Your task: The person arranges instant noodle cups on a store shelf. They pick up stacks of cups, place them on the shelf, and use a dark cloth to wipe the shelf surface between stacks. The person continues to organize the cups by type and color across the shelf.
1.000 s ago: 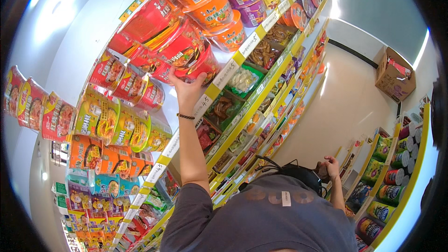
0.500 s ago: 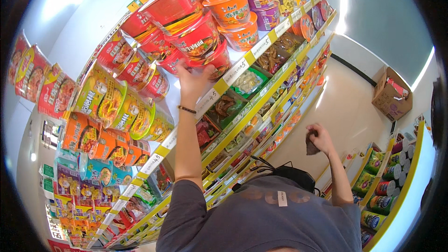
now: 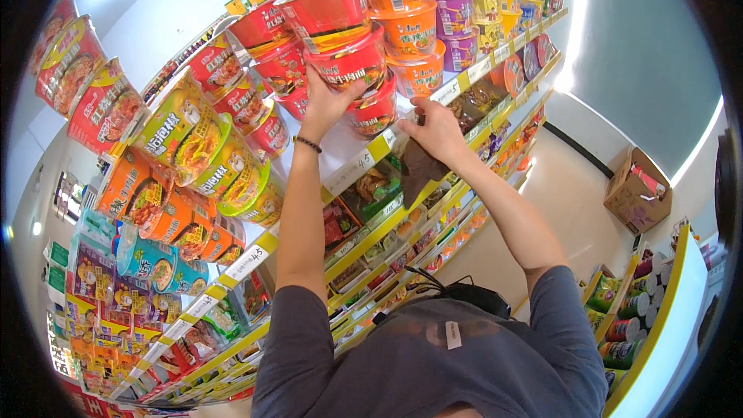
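My left hand (image 3: 323, 104), a dark bracelet on its wrist, reaches up to the top shelf (image 3: 352, 162) and grips a red instant-noodle bowl (image 3: 350, 62) from below. More red bowls are stacked above and beside it. My right hand (image 3: 438, 131) is raised to the same shelf's front edge, just right of the red bowls. It holds a dark brown cloth (image 3: 422, 168) that hangs down over the shelf's yellow price strip. Orange bowls (image 3: 410, 31) stand right behind that hand.
Purple and yellow bowls (image 3: 457, 8) fill the shelf farther right. Yellow, orange and blue bowls (image 3: 186, 178) crowd the shelves to the left. An open cardboard box (image 3: 636, 200) stands on the floor of the aisle. A lower rack of cans (image 3: 635, 310) stands at right.
My right hand has come up from low in the aisle to the top shelf's edge with the cloth. My left hand stays on the red bowl.
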Action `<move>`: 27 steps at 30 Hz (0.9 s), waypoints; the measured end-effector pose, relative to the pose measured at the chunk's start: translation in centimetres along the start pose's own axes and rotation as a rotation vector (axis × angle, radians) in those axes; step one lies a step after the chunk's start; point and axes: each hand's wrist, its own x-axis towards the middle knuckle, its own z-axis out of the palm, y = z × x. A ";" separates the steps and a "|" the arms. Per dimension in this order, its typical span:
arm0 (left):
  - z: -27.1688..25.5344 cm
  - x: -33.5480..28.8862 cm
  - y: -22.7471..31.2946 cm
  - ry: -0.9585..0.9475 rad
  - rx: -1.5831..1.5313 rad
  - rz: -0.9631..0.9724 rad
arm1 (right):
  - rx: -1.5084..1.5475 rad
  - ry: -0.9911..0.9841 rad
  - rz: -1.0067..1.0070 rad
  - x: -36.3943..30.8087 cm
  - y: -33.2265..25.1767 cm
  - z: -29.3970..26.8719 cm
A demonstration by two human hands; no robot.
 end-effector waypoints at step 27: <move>2.8 -6.2 0.3 -0.025 -0.262 -0.127 | 0.611 -0.209 0.171 7.5 3.1 2.8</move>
